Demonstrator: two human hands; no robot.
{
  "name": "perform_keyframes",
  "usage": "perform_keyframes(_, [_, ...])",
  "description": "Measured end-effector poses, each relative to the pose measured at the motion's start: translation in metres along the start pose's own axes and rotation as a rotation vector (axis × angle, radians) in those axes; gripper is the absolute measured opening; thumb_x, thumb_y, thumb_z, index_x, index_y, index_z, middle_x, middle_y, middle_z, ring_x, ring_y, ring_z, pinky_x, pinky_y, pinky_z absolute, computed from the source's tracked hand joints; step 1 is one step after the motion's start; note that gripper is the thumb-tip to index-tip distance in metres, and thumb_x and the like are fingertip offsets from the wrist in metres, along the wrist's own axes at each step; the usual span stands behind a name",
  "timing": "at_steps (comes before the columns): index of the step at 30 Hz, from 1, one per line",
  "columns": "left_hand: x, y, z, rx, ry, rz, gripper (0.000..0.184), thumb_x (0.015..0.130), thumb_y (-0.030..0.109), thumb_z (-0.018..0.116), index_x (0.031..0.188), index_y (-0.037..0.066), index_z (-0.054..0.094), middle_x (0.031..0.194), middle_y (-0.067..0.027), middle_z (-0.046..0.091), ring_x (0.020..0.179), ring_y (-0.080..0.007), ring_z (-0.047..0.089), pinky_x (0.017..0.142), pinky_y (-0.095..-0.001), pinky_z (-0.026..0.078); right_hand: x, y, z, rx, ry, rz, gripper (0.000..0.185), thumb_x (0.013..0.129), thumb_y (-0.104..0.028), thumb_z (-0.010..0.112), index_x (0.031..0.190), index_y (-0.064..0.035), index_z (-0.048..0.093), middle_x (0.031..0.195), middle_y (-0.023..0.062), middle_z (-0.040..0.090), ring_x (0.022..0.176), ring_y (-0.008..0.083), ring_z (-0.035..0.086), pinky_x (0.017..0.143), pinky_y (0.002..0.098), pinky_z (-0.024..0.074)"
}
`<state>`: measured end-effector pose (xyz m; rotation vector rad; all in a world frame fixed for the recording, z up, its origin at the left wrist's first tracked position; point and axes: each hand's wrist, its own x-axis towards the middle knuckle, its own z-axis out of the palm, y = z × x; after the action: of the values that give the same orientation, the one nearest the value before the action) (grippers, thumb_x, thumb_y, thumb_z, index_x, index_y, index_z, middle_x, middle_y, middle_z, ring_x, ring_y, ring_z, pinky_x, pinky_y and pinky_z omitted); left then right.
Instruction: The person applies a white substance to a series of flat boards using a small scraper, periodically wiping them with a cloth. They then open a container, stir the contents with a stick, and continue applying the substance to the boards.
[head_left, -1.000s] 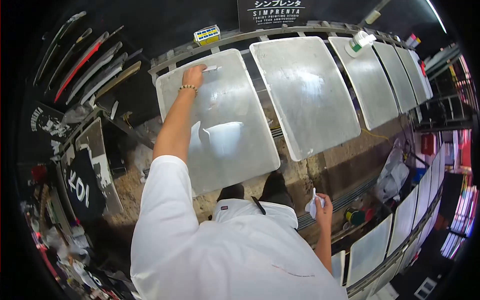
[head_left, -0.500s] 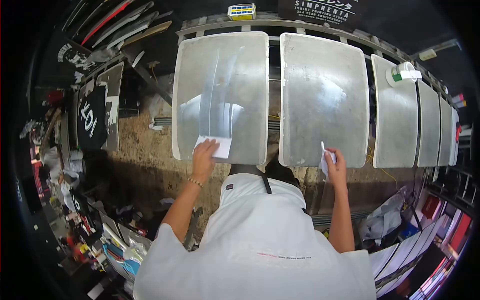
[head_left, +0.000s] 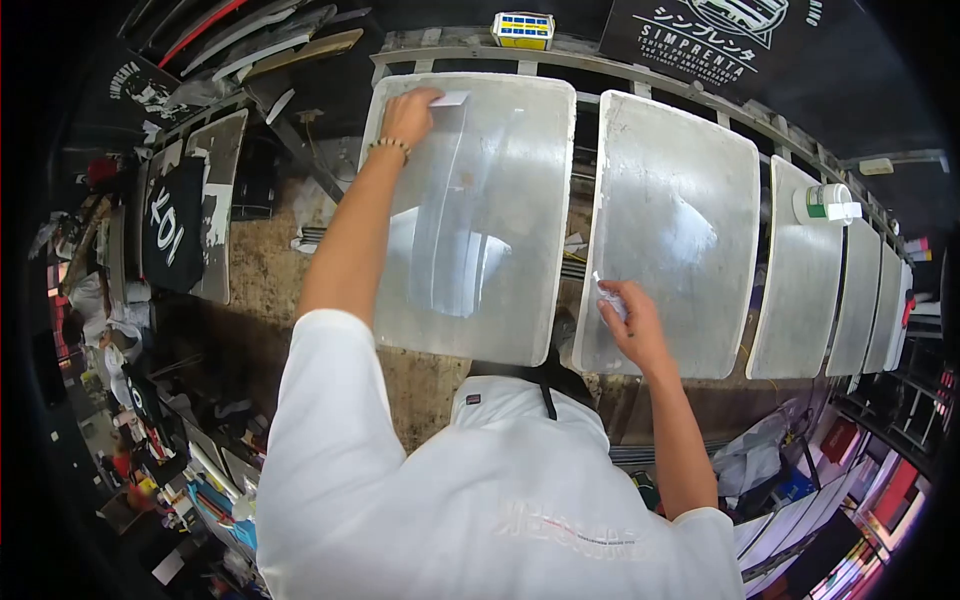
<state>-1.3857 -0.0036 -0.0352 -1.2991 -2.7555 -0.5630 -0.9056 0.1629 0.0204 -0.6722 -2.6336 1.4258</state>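
My left hand (head_left: 408,118) is closed on a flat white card (head_left: 452,98) at the far left corner of a grey printing platen (head_left: 535,230). Down the middle of this platen runs a smooth, glossy streak (head_left: 440,225). Over the near left part of a second grey platen (head_left: 670,170), my right hand (head_left: 636,328) pinches a small, crumpled white piece (head_left: 612,302). Its material is hard to make out.
More platens (head_left: 790,310) stand in a row to the right, one bearing a white and green tub (head_left: 826,205). A yellow and white box (head_left: 523,31) sits on the rail behind. Far left, a black shirt (head_left: 172,225) covers another platen.
My left hand and the white card have moved from the near edge of the platen to its far left corner. My right hand has shifted left with the crumpled piece. The view has also shifted.
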Motion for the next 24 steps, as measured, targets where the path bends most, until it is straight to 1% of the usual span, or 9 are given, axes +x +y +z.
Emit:
perform_keyframes(4, [0.021, -0.016, 0.02, 0.036, 0.032, -0.052, 0.042, 0.079, -0.004, 0.056, 0.112, 0.012, 0.076, 0.114, -0.0125, 0.074, 0.102, -0.035, 0.07, 0.093, -0.0458, 0.055, 0.018, -0.007, 0.019, -0.002, 0.014, -0.041, 0.021, 0.093, -0.012, 0.068, 0.111, -0.0007, 0.068, 0.098, 0.02, 0.067, 0.088, 0.0377, 0.065, 0.077, 0.0412, 0.0511])
perform_keyframes(8, [-0.063, -0.005, 0.03, -0.039, 0.197, 0.071, 0.04, 0.079, -0.004, 0.055, 0.111, 0.009, 0.076, 0.115, -0.0121, 0.074, 0.111, -0.0361, 0.068, 0.099, -0.048, 0.051, 0.026, -0.004, 0.034, 0.037, -0.013, -0.001, 0.02, 0.092, -0.011, 0.069, 0.108, -0.0003, 0.068, 0.097, 0.0193, 0.068, 0.085, 0.0361, 0.066, 0.074, 0.0405, 0.0511])
perform_keyframes(12, [-0.182, 0.034, -0.001, 0.024, 0.09, 0.023, 0.038, 0.081, -0.003, 0.056, 0.11, 0.01, 0.077, 0.117, -0.0125, 0.074, 0.121, -0.0318, 0.064, 0.104, -0.0515, 0.045, 0.025, -0.001, 0.048, 0.136, -0.001, 0.028, 0.019, 0.092, -0.011, 0.069, 0.108, -0.0001, 0.068, 0.095, 0.0186, 0.067, 0.083, 0.0339, 0.065, 0.073, 0.0398, 0.0508])
perform_keyframes(13, [-0.189, 0.033, -0.011, 0.028, 0.088, 0.022, 0.038, 0.081, -0.003, 0.056, 0.11, 0.01, 0.077, 0.117, -0.0125, 0.074, 0.121, -0.0318, 0.064, 0.104, -0.0515, 0.045, 0.026, -0.002, 0.048, 0.12, -0.011, 0.017, 0.019, 0.092, -0.011, 0.068, 0.108, 0.0, 0.068, 0.095, 0.0181, 0.067, 0.082, 0.033, 0.065, 0.072, 0.0396, 0.0507])
perform_keyframes(15, [-0.191, 0.028, -0.031, -0.074, -0.105, 0.051, 0.04, 0.08, -0.004, 0.055, 0.113, 0.009, 0.075, 0.115, -0.0141, 0.074, 0.115, -0.0336, 0.067, 0.101, -0.0492, 0.049, 0.029, -0.005, 0.05, 0.1, -0.018, 0.006, 0.019, 0.093, -0.012, 0.068, 0.108, 0.0, 0.068, 0.095, 0.0177, 0.067, 0.082, 0.0321, 0.065, 0.072, 0.0394, 0.0506])
perform_keyframes(17, [-0.144, 0.024, -0.043, -0.233, -0.054, -0.073, 0.041, 0.079, -0.005, 0.055, 0.113, 0.008, 0.075, 0.113, -0.0159, 0.074, 0.108, -0.0352, 0.069, 0.096, -0.0459, 0.054, 0.031, -0.014, 0.051, 0.114, -0.044, 0.071, 0.019, 0.093, -0.012, 0.067, 0.107, 0.0003, 0.068, 0.094, 0.0179, 0.066, 0.083, 0.0339, 0.064, 0.073, 0.0397, 0.0504])
perform_keyframes(19, [-0.08, 0.007, -0.045, -0.103, 0.024, 0.04, 0.041, 0.078, -0.007, 0.054, 0.111, 0.006, 0.075, 0.113, -0.0179, 0.073, 0.103, -0.0361, 0.07, 0.093, -0.0434, 0.056, 0.038, -0.012, 0.055, 0.069, -0.052, 0.005, 0.019, 0.093, -0.012, 0.067, 0.107, 0.0002, 0.068, 0.094, 0.0179, 0.065, 0.083, 0.0349, 0.064, 0.073, 0.0398, 0.0502])
perform_keyframes(21, [-0.02, -0.023, -0.023, -0.031, 0.113, 0.111, 0.039, 0.08, -0.002, 0.055, 0.112, 0.008, 0.075, 0.111, -0.015, 0.074, 0.104, -0.036, 0.069, 0.093, -0.0459, 0.055, 0.041, -0.011, 0.058, 0.027, -0.067, -0.049, 0.019, 0.092, -0.012, 0.067, 0.107, 0.0002, 0.068, 0.094, 0.0179, 0.064, 0.084, 0.0359, 0.063, 0.074, 0.0399, 0.05])
perform_keyframes(24, [0.021, -0.041, -0.008, 0.024, 0.064, 0.07, 0.038, 0.082, 0.0, 0.056, 0.113, 0.012, 0.075, 0.11, -0.0141, 0.074, 0.104, -0.0356, 0.069, 0.092, -0.0468, 0.055, 0.051, -0.017, 0.058, 0.024, -0.052, -0.065, 0.019, 0.092, -0.012, 0.067, 0.107, -0.0001, 0.068, 0.092, 0.018, 0.062, 0.083, 0.0375, 0.061, 0.074, 0.0406, 0.0492])
